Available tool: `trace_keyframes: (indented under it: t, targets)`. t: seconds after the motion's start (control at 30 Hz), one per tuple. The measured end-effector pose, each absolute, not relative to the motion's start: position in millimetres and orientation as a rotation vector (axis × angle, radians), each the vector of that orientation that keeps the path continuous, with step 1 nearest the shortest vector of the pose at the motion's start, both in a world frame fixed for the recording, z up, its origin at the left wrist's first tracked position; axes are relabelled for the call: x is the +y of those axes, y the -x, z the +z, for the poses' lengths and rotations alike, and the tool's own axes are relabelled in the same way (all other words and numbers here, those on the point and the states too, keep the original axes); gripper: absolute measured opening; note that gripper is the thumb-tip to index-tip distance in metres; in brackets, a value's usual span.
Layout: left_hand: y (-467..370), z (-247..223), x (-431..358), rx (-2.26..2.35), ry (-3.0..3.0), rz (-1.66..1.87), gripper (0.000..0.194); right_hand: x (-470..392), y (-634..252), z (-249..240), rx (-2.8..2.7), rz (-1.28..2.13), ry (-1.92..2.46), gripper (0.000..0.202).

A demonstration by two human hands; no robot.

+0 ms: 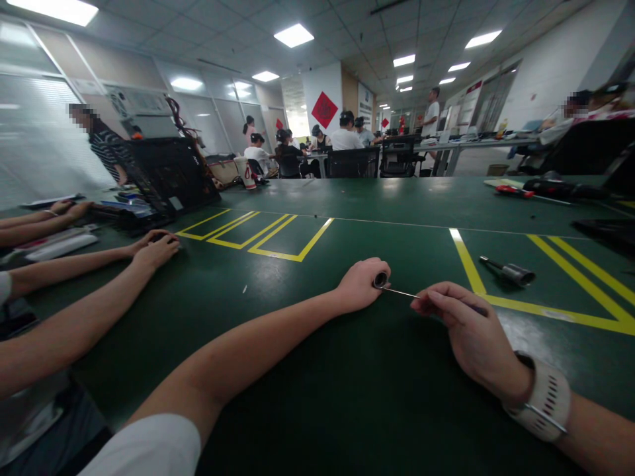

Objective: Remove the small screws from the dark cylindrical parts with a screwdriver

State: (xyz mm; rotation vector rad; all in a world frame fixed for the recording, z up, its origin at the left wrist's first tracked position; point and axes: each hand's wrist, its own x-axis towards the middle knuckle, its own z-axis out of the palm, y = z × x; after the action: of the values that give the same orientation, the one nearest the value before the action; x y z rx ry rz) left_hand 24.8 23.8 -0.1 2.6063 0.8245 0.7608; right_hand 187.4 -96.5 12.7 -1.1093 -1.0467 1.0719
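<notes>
My left hand [364, 281] is closed around a dark metal socket [380, 280], its round hollow end facing right. A thin metal rod [401, 292] runs from the socket's mouth across to my right hand [459, 324]. The fingers of my right hand pinch that rod near its other end; a dark part shows by the fingers, and I cannot make out what kind of tool it is. Beyond my right hand, a socket with a narrow shank [510, 272] lies on the green table [317, 370] inside a yellow tape outline.
Yellow tape lines [278, 254] mark the table at left and right. A red-handled screwdriver [516, 192] lies at the far right. To my left, a co-worker's hands [156, 248] rest on the table near a black case [166, 175]. More people sit at desks behind.
</notes>
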Motion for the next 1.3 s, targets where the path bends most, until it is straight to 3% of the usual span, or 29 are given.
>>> trace_keyframes:
  t: [0.93, 1.3]
  targets:
    - [-27.8, 2.4, 23.8, 0.783, -2.537, 0.803, 0.017, -94.6, -186.4, 8.9, -1.531, 0.834, 1.458, 0.026]
    - [-27.3, 1.7, 21.9, 0.763, -2.622, 0.700, 0.008, -90.6, -189.3, 3.2, -1.291, 0.837, 1.411, 0.024]
